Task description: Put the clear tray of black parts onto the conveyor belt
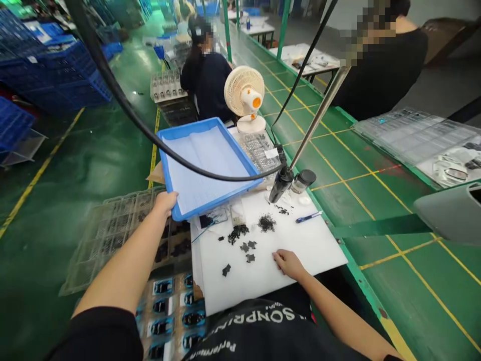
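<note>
My left hand (165, 203) is closed around the near left corner of a shallow blue tray (221, 201), which is lined with a white sheet. The tray sits tilted over the far left part of a white work board (300, 230). My right hand (288, 264) lies on the board, fingers curled together; whatever they hold, if anything, is hidden. Left of it are several flat dark pieces (248, 246) and one black piece (226, 270). Beyond these lie a heap of small black parts (238, 233) and a pile of tiny black bits (266, 223).
A black lamp head (281, 184) on a metal arm hangs over the board, near a black-lidded jar (303, 181) and a blue pen (308, 217). A white fan (245, 95) stands beyond. Clear compartment trays (105, 230) are at left. Two people sit farther off.
</note>
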`<state>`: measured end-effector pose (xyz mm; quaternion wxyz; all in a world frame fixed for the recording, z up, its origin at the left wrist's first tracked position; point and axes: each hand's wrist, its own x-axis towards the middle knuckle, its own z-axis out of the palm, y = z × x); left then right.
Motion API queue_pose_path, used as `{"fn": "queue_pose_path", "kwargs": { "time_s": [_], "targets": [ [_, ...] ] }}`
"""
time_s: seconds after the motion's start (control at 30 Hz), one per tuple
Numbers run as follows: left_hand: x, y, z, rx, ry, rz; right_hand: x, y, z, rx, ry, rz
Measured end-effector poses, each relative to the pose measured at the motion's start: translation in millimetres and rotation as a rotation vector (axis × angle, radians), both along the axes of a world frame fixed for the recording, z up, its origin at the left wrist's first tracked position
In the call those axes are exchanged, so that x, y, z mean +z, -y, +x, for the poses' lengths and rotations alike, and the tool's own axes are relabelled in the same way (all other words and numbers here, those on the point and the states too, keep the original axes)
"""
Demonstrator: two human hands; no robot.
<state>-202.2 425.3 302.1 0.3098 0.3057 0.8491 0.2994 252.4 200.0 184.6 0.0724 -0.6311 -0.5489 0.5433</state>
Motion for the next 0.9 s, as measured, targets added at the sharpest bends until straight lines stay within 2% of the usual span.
{"fn": "queue_pose_path", "kwargs": {
  "time_s": [0.1,0.37,0.5,0.6,0.67,0.77,0.83,0.9],
  "targets": [
    [-5.9,-6.2,-1.4,0.008,0.081,-0.045,-3.8,1.2,0.5,0.006,0.010,-0.011],
    [-20.0,-15.0,-2.4,0.045,0.200,-0.045,-7.2,1.6,-1.4,-0.012,0.053,-0.019],
    [-17.7,-13.0,0.3,0.052,0.254,-0.010,-0.3,0.9,-4.6,-0.009,0.084,0.004],
    [-9.7,-2.0,-26.4,0.078,0.291,0.052,3.2,-2.2,-5.2,0.008,0.115,0.006],
    [-2.2,21.1,-63.0,0.143,0.277,0.109,5.1,-5.5,-5.5,0.030,0.128,-0.005],
    [2.4,89.1,-124.6,0.320,0.251,0.137,11.4,-10.6,-8.9,0.070,0.153,-0.011],
    [-7.5,146.9,-152.0,0.468,0.272,0.095,18.2,-13.1,-13.9,0.084,0.171,-0.010],
    [-30.7,198.8,-161.2,0.600,0.332,0.033,25.0,-14.2,-19.8,0.092,0.189,0.001]
  ]
}}
